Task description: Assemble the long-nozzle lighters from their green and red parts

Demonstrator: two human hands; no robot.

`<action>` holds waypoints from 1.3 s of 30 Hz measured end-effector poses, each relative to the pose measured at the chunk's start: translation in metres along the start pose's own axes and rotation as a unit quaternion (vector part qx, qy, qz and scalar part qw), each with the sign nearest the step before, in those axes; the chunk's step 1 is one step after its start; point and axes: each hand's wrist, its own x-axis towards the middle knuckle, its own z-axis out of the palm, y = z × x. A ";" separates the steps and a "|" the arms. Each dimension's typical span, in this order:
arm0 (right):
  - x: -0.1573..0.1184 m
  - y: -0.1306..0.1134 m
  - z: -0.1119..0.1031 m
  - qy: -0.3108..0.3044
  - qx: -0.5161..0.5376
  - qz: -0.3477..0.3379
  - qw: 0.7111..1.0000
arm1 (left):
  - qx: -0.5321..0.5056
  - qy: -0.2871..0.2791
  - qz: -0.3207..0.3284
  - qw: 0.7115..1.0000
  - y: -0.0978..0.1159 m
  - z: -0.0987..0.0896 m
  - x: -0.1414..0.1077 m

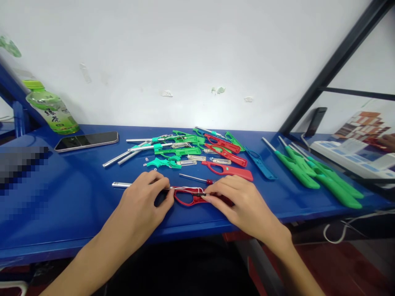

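A red lighter casing half (184, 201) lies at the table's front, with a ring-shaped trigger guard and a white wire (191, 189) along its upper edge. My left hand (145, 199) is closed in a pinch at its front end, where a silver lighter tube (121, 185) sticks out leftward from under the fingers. My right hand (239, 201) pinches a small black part (200, 195) at the casing's handle and covers the handle's rear. Just behind lies a red-handled screwdriver (194, 178).
Behind are several red casing halves (230, 170), green casing halves (182, 152), clear fuel tanks (187, 163), metal tubes (115, 159) and a blue casing half (261, 163). Assembled green lighters (298, 168) lie right, near a power strip (339, 152). A phone (86, 141) and tea bottle (52, 109) are left.
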 end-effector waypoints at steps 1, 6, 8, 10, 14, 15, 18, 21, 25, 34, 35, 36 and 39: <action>0.000 0.000 0.000 0.000 -0.002 -0.001 1.000 | -0.002 -0.001 0.001 1.000 0.000 0.000 0.000; -0.001 0.000 0.001 0.007 -0.007 -0.012 1.000 | -0.013 0.020 0.010 1.000 -0.003 0.002 -0.003; -0.001 0.000 0.002 0.009 -0.008 -0.016 1.000 | -0.010 0.032 0.014 0.999 -0.004 0.003 -0.004; -0.001 0.000 0.002 0.010 -0.008 -0.017 1.000 | -0.001 0.040 0.020 0.999 -0.005 0.005 -0.005; -0.001 0.001 0.002 0.008 -0.009 -0.020 1.000 | 0.026 0.069 0.037 0.997 -0.003 0.005 -0.005; -0.001 0.001 0.002 0.008 -0.009 -0.022 1.000 | 0.035 0.075 0.039 0.996 -0.002 0.004 -0.005; -0.001 0.001 0.002 0.010 -0.009 -0.024 1.000 | 0.058 0.074 0.028 0.995 -0.003 -0.004 -0.001; -0.001 0.001 0.003 0.009 -0.004 -0.022 1.000 | 0.102 0.070 0.002 0.992 -0.017 -0.015 0.011; -0.002 0.002 0.004 0.008 0.001 -0.021 1.000 | 0.154 -0.010 -0.028 0.988 -0.046 -0.023 0.038; -0.001 0.003 0.004 0.007 0.004 -0.015 1.000 | 0.115 -0.084 0.007 0.990 -0.062 -0.026 0.057; -0.001 0.003 0.004 0.006 0.005 -0.014 1.000 | 0.112 -0.078 0.003 0.991 -0.061 -0.029 0.055; 0.000 0.002 0.004 0.006 0.005 -0.013 1.000 | 0.109 -0.072 -0.001 0.991 -0.060 -0.032 0.053; 0.000 0.002 0.003 0.004 0.004 -0.012 1.000 | 0.095 -0.055 -0.016 0.994 -0.052 -0.042 0.047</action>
